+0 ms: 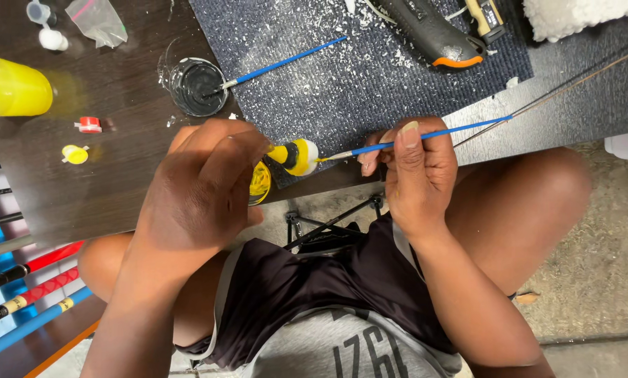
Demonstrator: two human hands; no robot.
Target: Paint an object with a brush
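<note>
Left hand (pixel 202 189): curled around yellow-black-white float (pixel 294 156) | Right hand (pixel 412 171): pinching blue brush (pixel 426 135), tip touching float | Counter (pixel 118 182): paint cup (pixel 197 86) holds second brush (pixel 286 61).

glossy painted float (pixel 294 157), dark wood-grain table (pixel 118 182), rough woven mat (pixel 342 77)

Yellow-black-white float (pixel 294 156) lying sideways at table's near edge; thin blue brush (pixel 426 134) w/ tip touching its right end.
</note>
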